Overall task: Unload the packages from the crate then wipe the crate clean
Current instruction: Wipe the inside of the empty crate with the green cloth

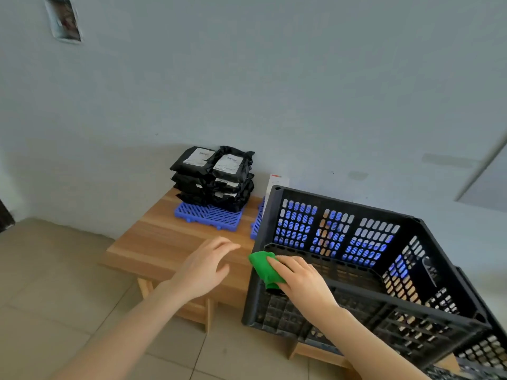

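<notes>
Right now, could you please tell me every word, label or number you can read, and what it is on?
No text is legible.
White labels on the stacked black packages: printed lines, too blurred to read.
White box behind the crate: a red mark, too small to read.

Crate [343,203] corner off-frame at right; package labels [229,163] illegibly small

Wooden table [170,242] against pale wall [274,78], beige tiled floor [55,283]. Blue lattice mat [208,215] on tabletop near wall, second blue mat [257,223] just right of it, partly hidden. White box [277,182] leaning at wall. Rectangular recess [64,20] high on wall.
</notes>
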The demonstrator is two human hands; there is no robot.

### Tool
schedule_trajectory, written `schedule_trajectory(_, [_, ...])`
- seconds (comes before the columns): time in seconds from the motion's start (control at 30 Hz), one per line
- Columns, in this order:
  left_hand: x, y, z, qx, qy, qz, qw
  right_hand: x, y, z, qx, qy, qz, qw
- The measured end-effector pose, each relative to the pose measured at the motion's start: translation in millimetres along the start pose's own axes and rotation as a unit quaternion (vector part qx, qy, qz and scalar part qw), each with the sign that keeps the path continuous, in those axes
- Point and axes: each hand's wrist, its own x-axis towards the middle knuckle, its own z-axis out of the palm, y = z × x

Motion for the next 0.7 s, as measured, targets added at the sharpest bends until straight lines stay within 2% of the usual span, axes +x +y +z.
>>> schedule_trajectory(0.23, [9.3, 2.9, 15.5, -0.041, 0.024, 0.003, 0.999, -31.8, 50.0, -33.7, 0.037, -0.099, -0.012, 0.994])
schedule_trajectory(0.47, [24.0, 21.0, 36.2, -0.045, 0.060, -0.035, 0.997, -33.7, 81.9, -39.9, 0.054, -0.145, -0.062, 0.986])
schedule_trajectory(0.7, [23.0, 55.3, 55.4, 0.006, 0.115, -0.133, 0.984, 15.4, 93.2, -30.2, 0.236, -0.118, -0.117, 0.958])
